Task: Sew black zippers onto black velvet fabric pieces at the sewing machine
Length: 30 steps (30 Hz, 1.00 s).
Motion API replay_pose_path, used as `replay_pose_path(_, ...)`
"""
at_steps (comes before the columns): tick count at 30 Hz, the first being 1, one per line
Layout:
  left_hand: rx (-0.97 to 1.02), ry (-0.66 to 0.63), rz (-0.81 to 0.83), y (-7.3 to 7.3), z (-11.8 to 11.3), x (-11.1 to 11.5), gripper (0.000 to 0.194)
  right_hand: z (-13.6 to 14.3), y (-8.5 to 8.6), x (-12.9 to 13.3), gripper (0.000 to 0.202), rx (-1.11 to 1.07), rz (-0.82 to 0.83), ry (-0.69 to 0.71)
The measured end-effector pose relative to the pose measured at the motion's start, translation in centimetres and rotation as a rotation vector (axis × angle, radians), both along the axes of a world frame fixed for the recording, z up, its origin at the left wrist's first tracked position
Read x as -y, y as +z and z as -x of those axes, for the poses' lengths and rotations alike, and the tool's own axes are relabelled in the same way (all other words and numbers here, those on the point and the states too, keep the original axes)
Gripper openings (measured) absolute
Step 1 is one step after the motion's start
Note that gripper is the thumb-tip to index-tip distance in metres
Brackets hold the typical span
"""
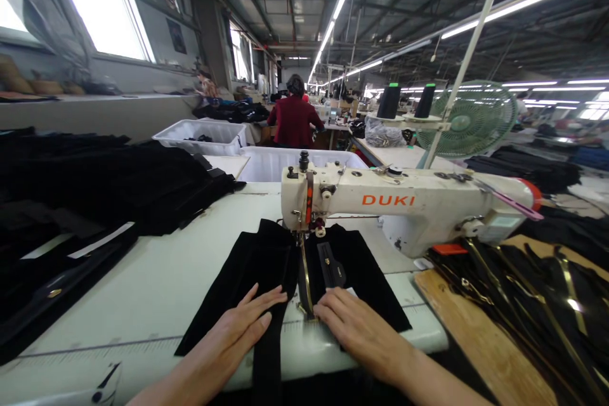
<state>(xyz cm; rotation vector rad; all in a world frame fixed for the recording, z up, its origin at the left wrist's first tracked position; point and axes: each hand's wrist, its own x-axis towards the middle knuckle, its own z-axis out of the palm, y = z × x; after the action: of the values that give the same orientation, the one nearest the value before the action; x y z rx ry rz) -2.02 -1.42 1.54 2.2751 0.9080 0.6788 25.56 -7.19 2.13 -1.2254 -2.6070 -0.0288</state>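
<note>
Black fabric (238, 279) lies on the pale sewing table, with its middle beneath the needle area of a white sewing machine (352, 193). A zipper with gold teeth (306, 273) runs from under the presser foot toward me. My left hand (242, 323) rests flat on the left piece of fabric, fingers stretched out beside a black strip. On the right, my right hand (354, 320) lies over the fabric at the zipper's near end, its fingers extended and close together. A dark patch with a small gold zip pull (329, 265) sits just beyond it.
Stacked black fabric (118, 177) covers the left side. More gold-toothed zippers (528, 292) lie on a wooden board (476, 330) at right. White bins (295, 162) stand behind the table. A person in dark red (295, 117) sits beyond, and a green fan (469, 119) stands back right.
</note>
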Motion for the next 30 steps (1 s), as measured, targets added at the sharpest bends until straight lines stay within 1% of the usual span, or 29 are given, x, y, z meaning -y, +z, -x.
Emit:
replay_pose_path(3, -0.040, 0.032, 0.052, -0.3, 0.4, -0.2, 0.038, -0.6, 2.0, -1.4, 0.025, 0.020, -0.033, 0.003)
replay_pose_path(5, -0.073, 0.047, 0.102, -0.3, 0.6, -0.3, 0.039, -0.5, 3.2, -1.8, 0.021, -0.001, -0.025, -0.006)
replay_pose_path(7, -0.080, 0.045, 0.125, -0.2, 0.6, -0.3, 0.039, 0.2, 3.2, -1.4, 0.009, -0.042, 0.035, -0.027)
replay_pose_path(9, -0.056, 0.023, 0.112, 0.2, 0.5, -0.3, 0.037, 0.9, 2.1, -0.6, 0.035, -0.096, 0.090, -0.084)
replay_pose_path(10, -0.042, 0.012, 0.101, 0.4, 0.3, -0.3, 0.037, 1.2, 1.4, -0.2, 0.042, -0.104, 0.096, -0.116)
replay_pose_path(11, -0.033, 0.002, 0.092, 0.5, 0.2, -0.2, 0.037, 1.3, 0.8, 0.1, 0.040, -0.087, 0.085, -0.127)
replay_pose_path(13, -0.035, -0.012, 0.083, 0.7, 0.1, -0.2, 0.036, 1.1, 0.3, 0.1, 0.025, -0.001, 0.046, -0.090)
replay_pose_path(15, -0.043, -0.024, 0.072, 0.7, 0.1, -0.2, 0.037, 0.4, 1.0, -0.6, 0.021, 0.069, 0.016, -0.044)
replay_pose_path(19, -0.062, -0.021, 0.066, 0.4, 0.3, -0.4, 0.039, -0.8, 3.7, -2.2, 0.013, 0.093, -0.018, -0.022)
replay_pose_path(21, -0.084, -0.032, 0.049, 0.1, 0.3, -0.5, 0.039, -0.6, 3.9, -2.3, 0.012, 0.131, -0.017, 0.052)
replay_pose_path(22, -0.094, -0.043, 0.027, 0.1, 0.3, -0.5, 0.039, -0.3, 3.5, -2.1, 0.012, 0.139, -0.017, 0.090)
replay_pose_path(24, -0.116, -0.072, -0.041, -0.1, 0.3, -0.4, 0.038, 0.5, 2.0, -1.3, 0.017, 0.090, -0.029, 0.116)
replay_pose_path(27, -0.171, -0.079, -0.195, -0.5, 0.0, 0.1, 0.038, 1.8, -0.8, 0.3, 0.028, -0.084, -0.080, 0.013)
replay_pose_path(30, -0.223, -0.097, -0.434, -0.9, -0.7, 1.0, 0.045, 2.8, -2.8, 1.7, 0.039, -0.143, -0.205, -0.083)
